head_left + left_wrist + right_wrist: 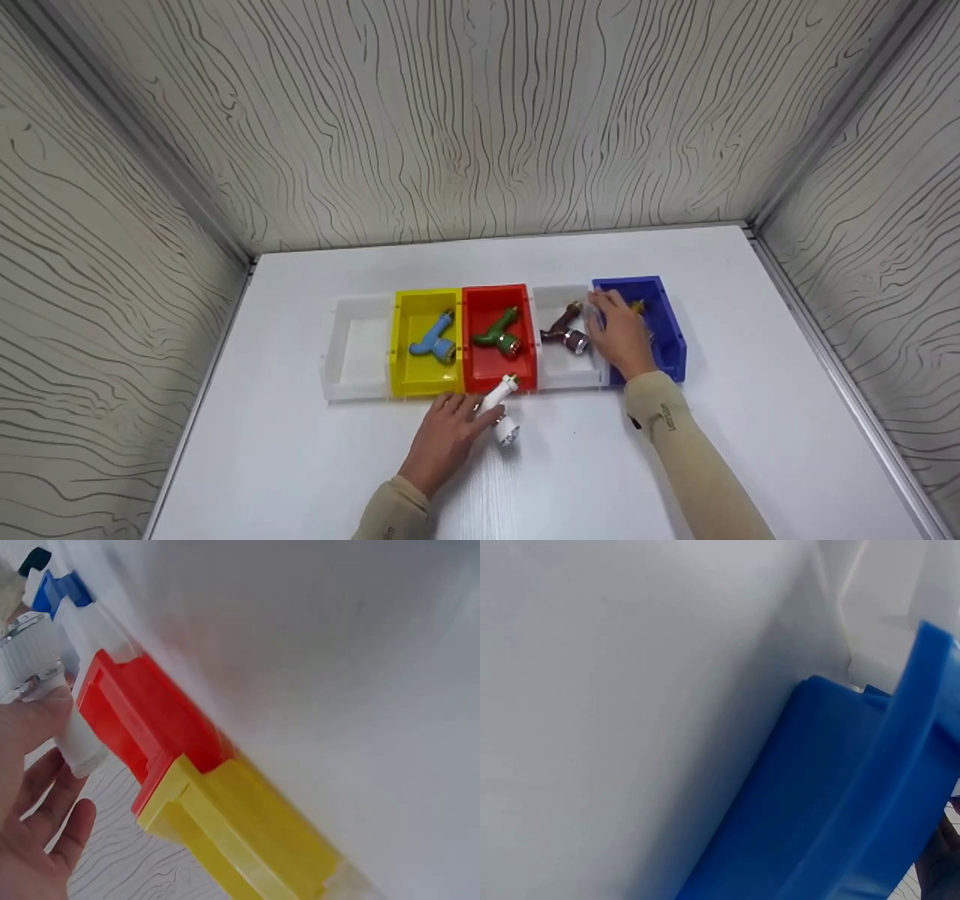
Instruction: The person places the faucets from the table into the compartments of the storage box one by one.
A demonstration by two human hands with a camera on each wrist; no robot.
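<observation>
My left hand (pixel 442 439) grips a white tap (pixel 493 397) between thumb and fingers, just in front of the red bin (pixel 500 376). In the left wrist view, the thumb lies across the white tap (pixel 79 739). My right hand (pixel 622 334) is over the blue bin (pixel 671 330), its fingertips and thumb at the wall beside the clear bin (pixel 570 379). Nothing shows between those fingers. Below the hand, a brass-coloured tap end (pixel 637 307) shows in the blue bin; the hand hides the rest. A brown tap (pixel 564 330) lies in the clear bin.
A green tap (pixel 495 336) lies in the red bin and a blue tap (pixel 435 341) in the yellow bin (pixel 426 386). Another clear bin (pixel 358 391) ends the row at the left. Wood-patterned panels (pixel 480 135) surround the white table (pixel 300 465).
</observation>
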